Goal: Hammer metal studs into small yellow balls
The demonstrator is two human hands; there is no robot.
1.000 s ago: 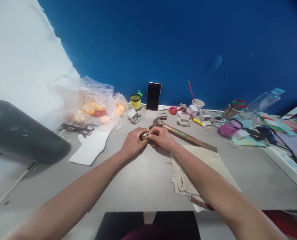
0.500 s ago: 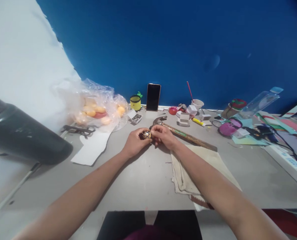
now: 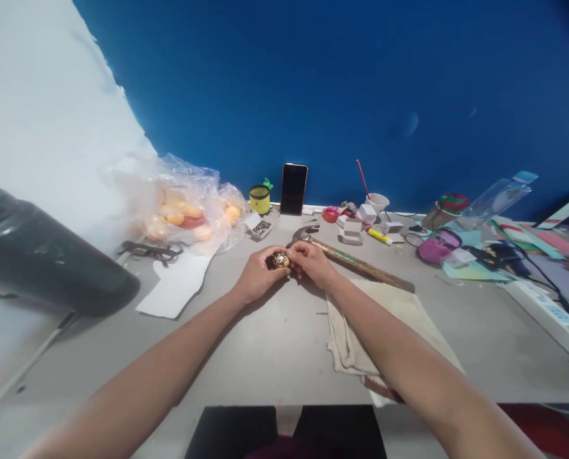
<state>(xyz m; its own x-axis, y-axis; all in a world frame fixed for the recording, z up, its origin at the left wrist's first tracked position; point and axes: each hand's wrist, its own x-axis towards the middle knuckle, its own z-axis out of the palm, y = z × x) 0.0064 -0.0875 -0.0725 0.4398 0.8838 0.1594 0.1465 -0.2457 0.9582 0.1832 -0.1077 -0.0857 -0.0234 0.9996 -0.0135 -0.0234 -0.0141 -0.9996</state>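
My left hand is closed around a small round yellowish object studded with shiny metal bits, holding it just above the table. My right hand is pinched against the object's right side. Whatever lies between the right fingertips is too small or hidden to name. Just behind my hands is a claw hammer, its head close to my right fingers and its wooden handle running off to the right. An open little box of metal pieces sits beyond my left hand.
Under my right forearm lies a folded cream cloth. A phone leans against the blue wall. To the left are a bag of yellow-orange round things, white paper and a dark cylinder. A power strip lies right.
The view has tilted slightly. My hands keep almost the same pose around the studded object, which seems turned a little, with the right fingertips still against it.
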